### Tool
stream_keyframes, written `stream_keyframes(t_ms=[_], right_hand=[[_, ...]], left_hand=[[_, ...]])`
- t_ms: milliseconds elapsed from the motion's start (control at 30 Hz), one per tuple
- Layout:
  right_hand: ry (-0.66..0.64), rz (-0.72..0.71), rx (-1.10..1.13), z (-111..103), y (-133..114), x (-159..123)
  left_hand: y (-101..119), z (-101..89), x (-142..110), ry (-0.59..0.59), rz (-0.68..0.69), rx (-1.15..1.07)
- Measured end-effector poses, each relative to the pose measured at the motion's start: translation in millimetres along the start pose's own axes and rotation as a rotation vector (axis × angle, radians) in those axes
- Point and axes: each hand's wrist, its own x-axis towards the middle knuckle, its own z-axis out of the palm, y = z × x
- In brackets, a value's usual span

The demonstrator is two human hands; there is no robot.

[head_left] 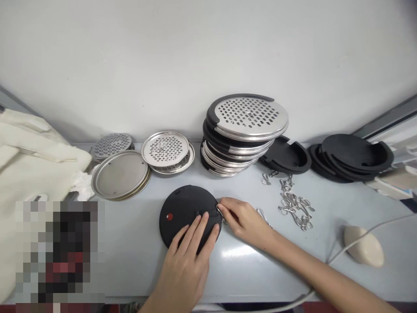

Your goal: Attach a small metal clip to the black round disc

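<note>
A round black plastic disc (182, 208) with a red dot lies flat on the grey table. My left hand (189, 256) rests on its near side, fingers stretched out and pressing it down. At the disc's right edge my right hand (243, 219) pinches a small metal wire clip (220, 211) against the rim. Another wire clip (264, 216) lies just right of that hand.
Behind stand a tall stack of perforated steel discs in black rims (243, 134), smaller steel discs (167, 150), plain steel plates (120, 174), black rims (352, 156), loose wire clips (293, 202). White cloth (29, 156) lies left, a beige mouse (363, 245) right.
</note>
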Motion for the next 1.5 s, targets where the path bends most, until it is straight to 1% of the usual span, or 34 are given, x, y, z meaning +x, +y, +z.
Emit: stream_keyframes(t_ms=[233, 367, 600, 867, 1133, 1233, 1367, 1433, 1500], right_hand=[[0.001, 0.009, -0.046, 0.7, -0.6, -0.9], [0.001, 0.012, -0.082, 1.5, -1.8, -0.5], [0.041, 0.009, -0.117, 6.8, -2.2, -1.7], [0.086, -0.017, -0.144, 13.9, 1.4, -4.2], [0.098, -0.01, -0.146, 15.5, -0.1, -4.5], [0.084, -0.005, -0.119, 13.5, -0.2, -3.6], [0.029, -0.013, -0.084, 7.4, 0.7, -2.3], [0.011, -0.015, -0.075, 4.7, 1.4, -2.1], [0.002, -0.011, -0.074, 3.1, 2.1, -2.3]], left_hand=[[0.5, 0.9, 0.4, 0.03, 0.015, 0.002], [0.4, 4.1, -1.2, 0.005, 0.0, 0.005], [0.4, 6.6, -3.2, -0.033, -0.022, 0.004], [2.3, 7.0, -2.1, -0.014, -0.048, -0.028], [3.1, 6.6, -2.3, -0.01, -0.056, -0.024], [3.2, 6.0, -1.4, -0.005, -0.054, -0.027], [2.3, 0.4, 1.0, 0.013, -0.038, -0.039], [0.7, -3.3, 1.2, 0.028, -0.078, -0.046], [-1.4, -5.8, 0.3, 0.053, -0.198, -0.061]])
